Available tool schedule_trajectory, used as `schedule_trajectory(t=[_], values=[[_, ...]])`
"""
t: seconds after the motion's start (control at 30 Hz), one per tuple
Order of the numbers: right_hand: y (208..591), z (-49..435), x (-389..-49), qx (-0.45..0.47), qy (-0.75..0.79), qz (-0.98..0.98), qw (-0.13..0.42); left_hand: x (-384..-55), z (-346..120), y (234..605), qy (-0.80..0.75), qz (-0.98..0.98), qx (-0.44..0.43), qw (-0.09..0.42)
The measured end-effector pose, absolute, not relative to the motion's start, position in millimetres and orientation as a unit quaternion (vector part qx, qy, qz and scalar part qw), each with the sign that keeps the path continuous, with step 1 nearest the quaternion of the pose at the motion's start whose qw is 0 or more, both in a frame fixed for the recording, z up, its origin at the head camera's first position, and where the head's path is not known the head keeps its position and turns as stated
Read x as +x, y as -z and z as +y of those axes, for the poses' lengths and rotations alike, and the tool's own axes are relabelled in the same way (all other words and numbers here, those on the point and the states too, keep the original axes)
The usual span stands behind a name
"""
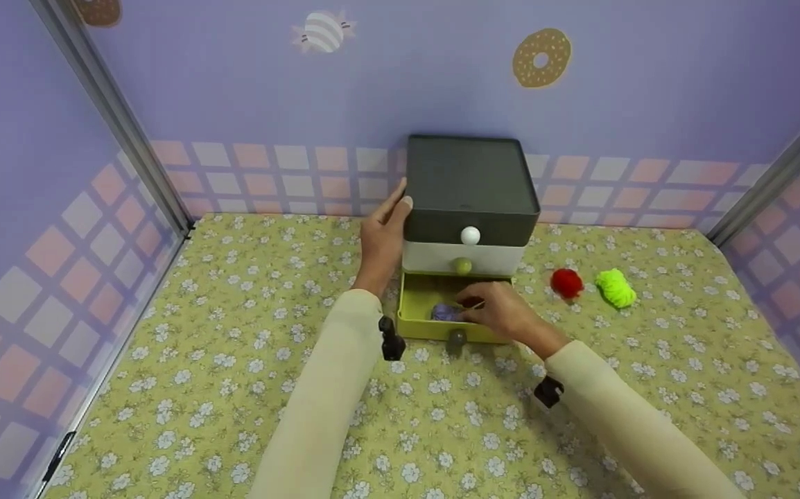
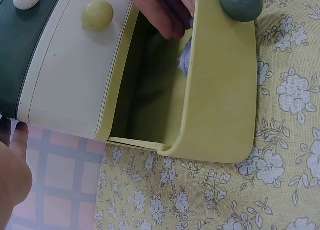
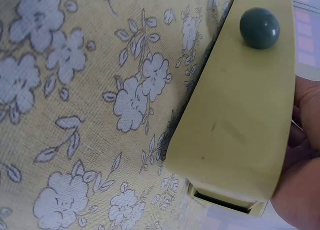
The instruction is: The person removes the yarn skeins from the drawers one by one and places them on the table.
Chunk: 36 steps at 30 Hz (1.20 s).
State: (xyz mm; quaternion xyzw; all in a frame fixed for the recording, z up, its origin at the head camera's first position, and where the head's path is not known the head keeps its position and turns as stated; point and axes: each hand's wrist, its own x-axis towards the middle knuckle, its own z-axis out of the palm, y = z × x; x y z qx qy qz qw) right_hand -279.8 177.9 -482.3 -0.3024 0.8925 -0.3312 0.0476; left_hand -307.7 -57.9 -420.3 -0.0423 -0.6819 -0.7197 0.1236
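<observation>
A small cabinet with a dark green top [image 1: 473,173] has its lowest yellow drawer [image 1: 424,329] pulled out. My left hand [image 1: 383,239] rests against the cabinet's left side, its fingers extended along the wall. Into the open drawer reaches my right hand [image 1: 504,312], thumb and fingertips at a purple ball of yarn [image 1: 444,312] behind the front panel. In the left wrist view, the drawer front partly covers the yarn [image 2: 185,59]. The panel also hides the right fingertips in the right wrist view, so whether they pinch the yarn is unclear.
To the right of the cabinet, a red ball of yarn [image 1: 566,283] and a neon green bundle of yarn [image 1: 615,288] lie on the flowered cloth [image 1: 233,388]. The white middle drawer [image 1: 431,258] is closed. A purple wall [image 1: 233,83] stands close behind the cabinet.
</observation>
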Motion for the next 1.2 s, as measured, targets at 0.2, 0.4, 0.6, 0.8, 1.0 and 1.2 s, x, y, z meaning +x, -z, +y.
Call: schedule_trajectory(t=[0.2,0.4,0.6,0.8,1.0,1.2], values=[[486.0,177.6,-283.6,-0.316,0.330,0.888,0.050,-308.0,-58.1,420.1,0.722,-0.680,-0.040,0.120],[487.0,178.5,-287.4,-0.326,0.324,0.887,0.053,-308.5,-57.5,420.5,0.725,-0.676,-0.050,0.121],[487.3,178.9,-290.9,-0.330,0.315,0.888,0.055,-307.8,-57.6,420.8,0.725,-0.675,-0.056,0.125],[488.4,179.1,-291.0,-0.327,0.309,0.892,0.048,-308.3,-58.1,421.9,0.722,-0.677,-0.062,0.131],[487.2,179.4,-289.4,-0.326,0.315,0.890,0.040,-308.9,-57.9,421.8,0.719,-0.680,-0.052,0.131],[489.3,180.3,-290.0,-0.329,0.323,0.887,0.034,-310.1,-57.5,422.2,0.720,-0.680,-0.049,0.132]])
